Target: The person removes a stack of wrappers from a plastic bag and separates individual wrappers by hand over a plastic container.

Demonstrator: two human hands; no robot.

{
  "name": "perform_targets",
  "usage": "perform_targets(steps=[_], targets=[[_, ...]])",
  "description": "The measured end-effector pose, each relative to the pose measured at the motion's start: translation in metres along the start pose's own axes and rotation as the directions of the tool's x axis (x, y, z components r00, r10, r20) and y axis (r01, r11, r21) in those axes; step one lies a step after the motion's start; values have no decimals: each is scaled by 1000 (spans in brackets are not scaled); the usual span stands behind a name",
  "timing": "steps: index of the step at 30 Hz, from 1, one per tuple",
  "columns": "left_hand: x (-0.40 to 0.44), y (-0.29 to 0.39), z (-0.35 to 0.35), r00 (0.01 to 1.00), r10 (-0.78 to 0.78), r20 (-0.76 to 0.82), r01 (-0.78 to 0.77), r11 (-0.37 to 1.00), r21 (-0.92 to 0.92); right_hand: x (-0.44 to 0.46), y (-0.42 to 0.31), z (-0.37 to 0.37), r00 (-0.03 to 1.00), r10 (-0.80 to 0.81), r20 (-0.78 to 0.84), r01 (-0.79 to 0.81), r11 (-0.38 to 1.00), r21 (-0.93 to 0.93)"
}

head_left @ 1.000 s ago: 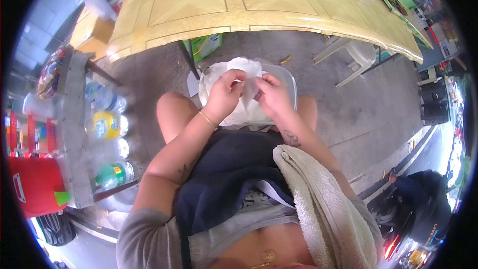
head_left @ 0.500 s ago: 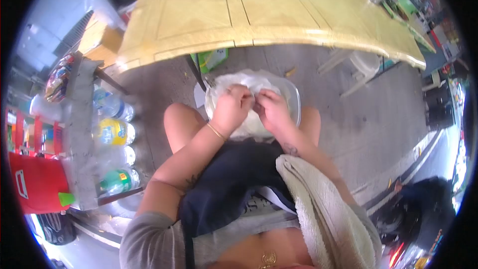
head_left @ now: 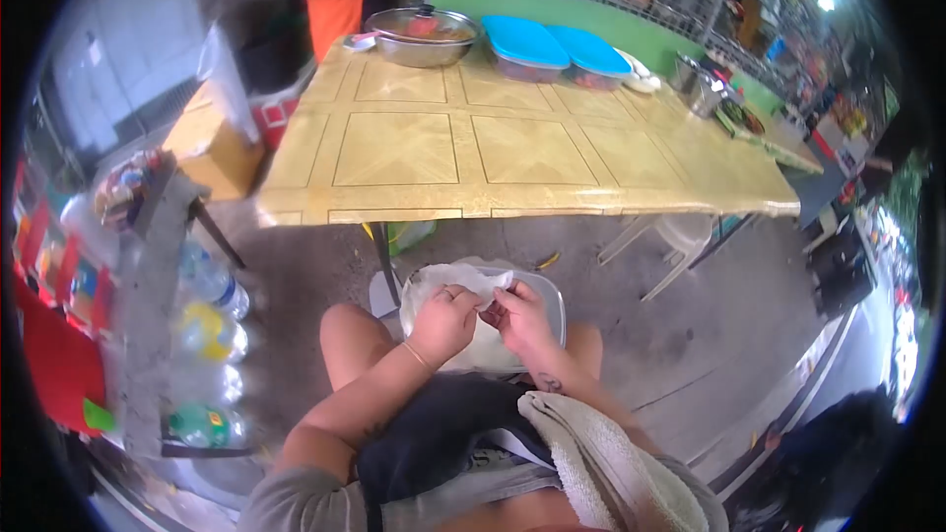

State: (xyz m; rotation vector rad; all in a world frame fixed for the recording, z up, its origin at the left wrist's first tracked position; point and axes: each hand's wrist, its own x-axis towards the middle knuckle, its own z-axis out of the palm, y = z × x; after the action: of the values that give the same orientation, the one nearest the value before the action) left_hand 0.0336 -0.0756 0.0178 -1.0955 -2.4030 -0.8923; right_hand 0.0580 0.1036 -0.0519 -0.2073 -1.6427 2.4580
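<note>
You hold a thin white crumpled sheet (head_left: 496,281), slightly see-through, over the clear rectangular plastic tub (head_left: 559,310). Your left hand (head_left: 443,325) pinches it; your right hand (head_left: 522,319) grips its other side, fingers curled narrow. White crinkled material (head_left: 424,288) lines the tub, its contents partly hidden by your hands. Beyond the tub, two clear containers with blue lids (head_left: 527,42) sit on the yellow patterned table (head_left: 394,148). Left of the tub, labels on the clear plastic bottles (head_left: 212,281) are too blurred to read. Dark cloth (head_left: 424,433) partly covers the lettering on your gray shirt (head_left: 448,509).
</note>
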Motion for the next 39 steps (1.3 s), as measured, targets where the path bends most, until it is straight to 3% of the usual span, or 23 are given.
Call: perform_targets(steps=[4,7,11,14,16,18,19,22,27,30,39], targets=[[1,-1,-7,993,81,-82,-94,981,-172,-11,-22,19,996,90,11,-91,996,20],[-4,1,-7,976,-216,40,213,884,-417,-20,-29,29,997,78,29,-77,997,-10],[-6,-2,-1,970,-242,-11,226,921,-317,-13,-26,28,993,96,62,-88,989,-118],[-7,-3,11,977,-211,-26,198,945,-261,10,35,-11,995,-41,91,73,922,-380],[-5,-2,10,974,-228,-12,217,942,-258,9,9,-9,997,-51,66,72,922,-381],[-5,-2,12,982,-188,-16,179,954,-242,-11,-16,18,999,52,6,-50,981,-188],[-6,-4,17,987,-158,-12,150,957,-249,-8,-8,17,999,20,-40,-29,971,-238],[-4,5,13,988,-152,23,152,950,-273,-10,-12,7,996,84,28,-82,994,-79],[-6,2,21,995,-96,20,98,951,-294,-14,-16,2,998,37,54,-33,997,-66],[-2,13,12,969,-234,75,245,920,-305,-14,-21,1,997,12,79,-4,995,-101],[-11,30,4,937,-318,148,348,890,-293,-16,-3,-12,991,129,31,-128,990,-52]])
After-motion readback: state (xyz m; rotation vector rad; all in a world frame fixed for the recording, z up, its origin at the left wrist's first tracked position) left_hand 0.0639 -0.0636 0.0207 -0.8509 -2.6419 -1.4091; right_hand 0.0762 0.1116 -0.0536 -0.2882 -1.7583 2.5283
